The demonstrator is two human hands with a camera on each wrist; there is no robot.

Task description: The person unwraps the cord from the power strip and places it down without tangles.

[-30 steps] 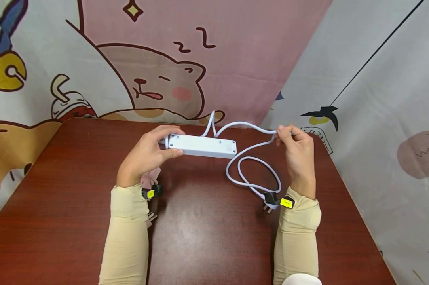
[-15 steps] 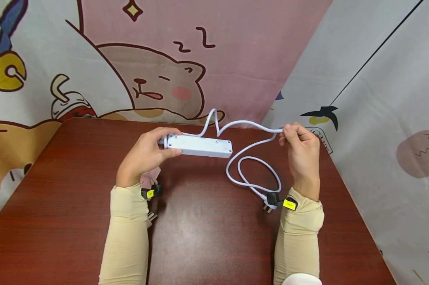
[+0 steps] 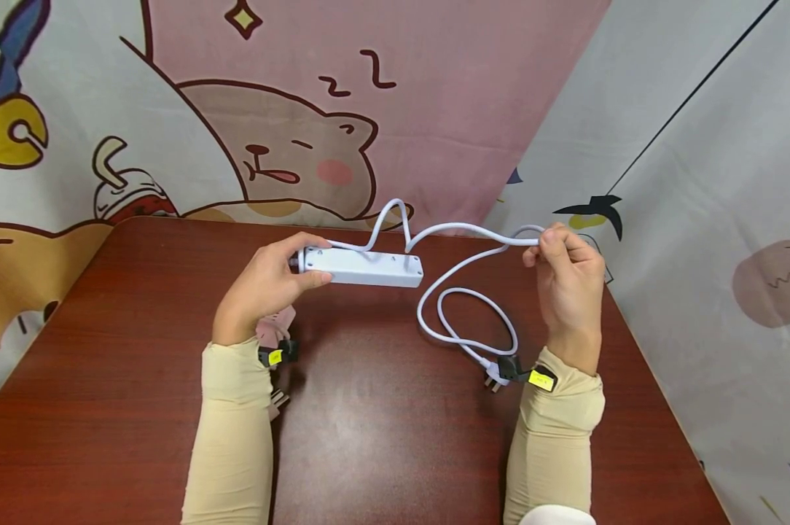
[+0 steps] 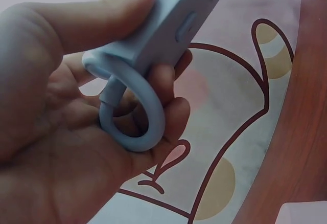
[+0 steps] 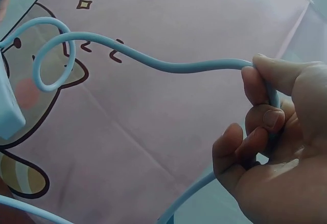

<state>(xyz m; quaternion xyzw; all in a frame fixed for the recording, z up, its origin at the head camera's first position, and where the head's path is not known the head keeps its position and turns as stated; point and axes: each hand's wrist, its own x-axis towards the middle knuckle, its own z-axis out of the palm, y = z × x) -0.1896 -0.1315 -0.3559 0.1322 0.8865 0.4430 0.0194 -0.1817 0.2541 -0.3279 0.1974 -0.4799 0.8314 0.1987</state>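
My left hand [image 3: 261,286] grips the left end of a white power strip [image 3: 364,267], thumb on the near side and fingers behind. In the left wrist view the cord [image 4: 153,112] bends in a tight loop beside the palm where it leaves the strip's end. My right hand [image 3: 571,292] pinches the white cord [image 3: 463,226] between thumb and forefinger, out to the right of the strip. Between the hands the cord rises in a hump behind the strip; the right wrist view shows it as a loose loop [image 5: 53,55]. Past the right hand, the cord drops to a coil on the table.
The cord's plug [image 3: 496,375] lies on the brown table [image 3: 369,423] beside the right wrist. A pink object [image 3: 277,327] and another plug's prongs [image 3: 279,401] are partly hidden by the left forearm. A cartoon-printed cloth [image 3: 434,131] hangs behind the table.
My right hand has moved to the right, drawing the pinched cord along. The hump of cord behind the strip has widened. The left hand and strip have shifted slightly left.
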